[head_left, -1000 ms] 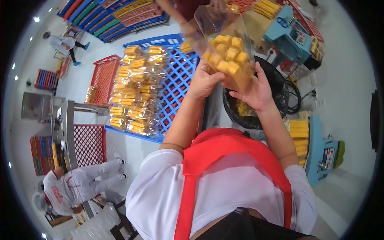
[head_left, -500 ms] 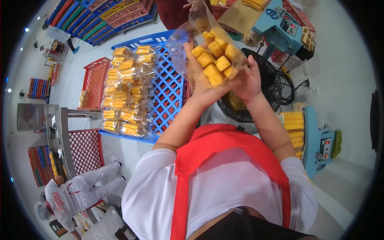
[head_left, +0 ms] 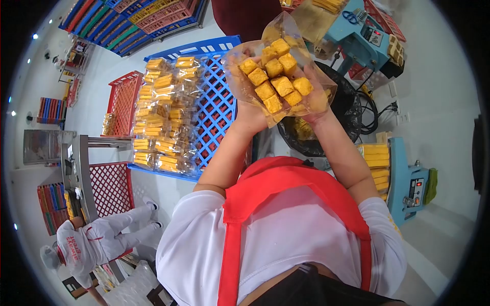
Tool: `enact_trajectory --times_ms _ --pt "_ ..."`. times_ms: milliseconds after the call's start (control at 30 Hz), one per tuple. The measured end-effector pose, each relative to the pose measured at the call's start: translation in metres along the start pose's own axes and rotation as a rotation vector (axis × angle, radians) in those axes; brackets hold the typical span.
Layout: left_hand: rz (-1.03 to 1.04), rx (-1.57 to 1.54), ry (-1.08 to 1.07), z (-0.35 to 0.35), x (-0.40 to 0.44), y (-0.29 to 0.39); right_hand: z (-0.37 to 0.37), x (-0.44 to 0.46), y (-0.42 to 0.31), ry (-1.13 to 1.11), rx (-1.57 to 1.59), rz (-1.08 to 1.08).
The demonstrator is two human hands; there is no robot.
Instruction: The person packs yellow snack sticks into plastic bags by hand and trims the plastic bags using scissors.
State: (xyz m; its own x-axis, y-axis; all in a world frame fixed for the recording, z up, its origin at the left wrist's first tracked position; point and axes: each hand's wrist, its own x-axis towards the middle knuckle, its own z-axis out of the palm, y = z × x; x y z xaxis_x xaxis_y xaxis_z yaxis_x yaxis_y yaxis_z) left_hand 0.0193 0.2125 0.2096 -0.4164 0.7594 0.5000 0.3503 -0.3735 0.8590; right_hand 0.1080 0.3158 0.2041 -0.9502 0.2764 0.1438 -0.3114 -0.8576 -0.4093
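A clear plastic bag (head_left: 237, 76) with several yellow-orange cubes (head_left: 274, 68) lies spread flat across both my hands, above the black-lined bin. My left hand (head_left: 253, 113) supports its left side from below, with the fingers seen dimly through the plastic. Under the right side, my right hand (head_left: 319, 102) holds the bag, fingers partly covered by it. Left of my hands is a blue crate (head_left: 217, 120) bearing rows of clear packs of yellow sticks (head_left: 166, 117).
The black-lined bin (head_left: 343, 109) stands below my right hand. Blue machines (head_left: 403, 178) are at the right, beside stacked yellow packs (head_left: 376, 163). A co-worker (head_left: 97, 237) bends at the lower left. Red crates (head_left: 122, 104) lie beyond the blue crate.
The bag was raised and tilted earlier; now it lies flatter, and its cubes have spread into a single layer. My hands have moved apart beneath it. The person in dark red has shifted.
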Motion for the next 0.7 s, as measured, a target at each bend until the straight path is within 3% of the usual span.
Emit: enact_trajectory --times_ms 67,133,167,267,467,533,633,700 --pt "0.125 0.109 0.04 0.001 0.001 0.013 -0.006 -0.001 0.0 0.069 -0.07 -0.016" --pt "-0.002 -0.21 0.119 -0.005 0.004 0.023 -0.014 -0.004 -0.002 0.045 -0.03 0.05" --pt "-0.082 -0.477 0.031 -0.008 0.009 0.03 -0.017 -0.006 -0.003 0.022 0.012 0.117" --pt "-0.157 -0.732 -0.083 -0.022 0.018 0.008 -0.019 -0.015 -0.007 0.007 0.042 0.15" --pt "-0.228 -0.65 0.054 -0.027 0.019 -0.003 -0.004 -0.01 -0.014 0.015 -0.272 -0.023" --pt "-0.335 -0.964 0.111 -0.03 0.014 -0.005 0.006 -0.009 -0.015 0.005 -0.239 0.0" --pt "-0.352 -1.174 0.112 -0.038 0.012 -0.012 0.008 -0.007 -0.009 -0.006 -0.235 0.019" --pt "-0.245 -1.062 0.163 -0.03 0.011 -0.001 0.009 -0.006 -0.005 -0.036 -0.266 0.035"
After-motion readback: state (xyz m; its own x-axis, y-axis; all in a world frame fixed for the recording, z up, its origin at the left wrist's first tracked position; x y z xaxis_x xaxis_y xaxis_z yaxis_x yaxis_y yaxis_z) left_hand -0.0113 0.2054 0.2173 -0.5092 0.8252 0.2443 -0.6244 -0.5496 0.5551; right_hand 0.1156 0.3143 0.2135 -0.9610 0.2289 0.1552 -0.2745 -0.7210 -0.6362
